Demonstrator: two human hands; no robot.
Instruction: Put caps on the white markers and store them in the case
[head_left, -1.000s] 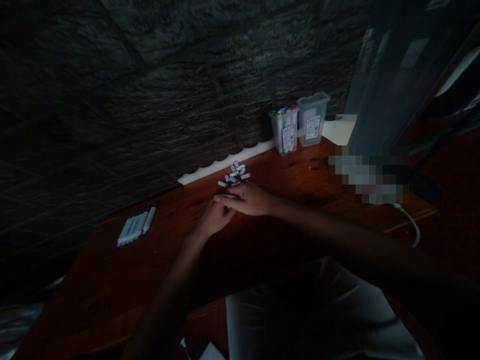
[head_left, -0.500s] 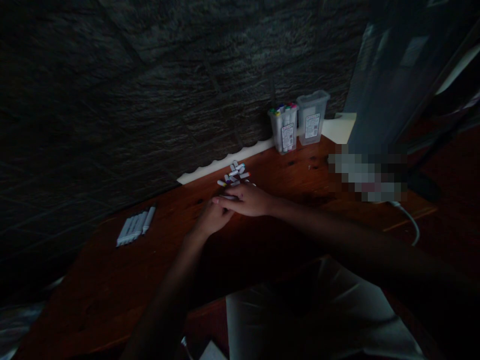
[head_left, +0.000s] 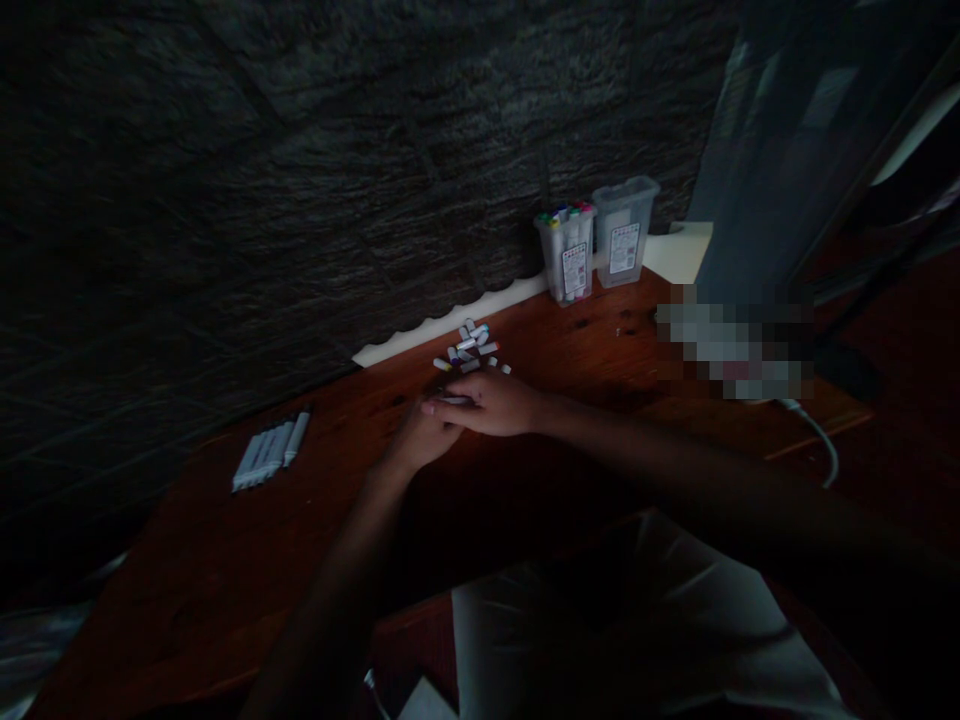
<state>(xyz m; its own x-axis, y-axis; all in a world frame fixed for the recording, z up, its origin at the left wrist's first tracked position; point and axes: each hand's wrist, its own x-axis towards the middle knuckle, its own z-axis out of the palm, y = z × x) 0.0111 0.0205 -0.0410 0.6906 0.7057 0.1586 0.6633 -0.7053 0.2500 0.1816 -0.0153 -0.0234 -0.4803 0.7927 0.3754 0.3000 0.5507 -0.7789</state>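
In dim light my right hand lies over my left hand on a wooden desk. The right fingers are closed on a white marker whose end shows under them. My left hand's fingers are tucked beneath the right hand and mostly hidden. Just beyond the hands lies a loose pile of white markers with coloured caps. A neat row of several white markers lies to the left.
Two clear plastic boxes stand at the back by the dark wall: one full of markers, one looking empty. A white scalloped strip runs along the wall. A white cable lies right. Pale paper sits near me.
Both hands have shifted slightly left and stayed together; the view has tilted a little. The marker stays under my right fingers.
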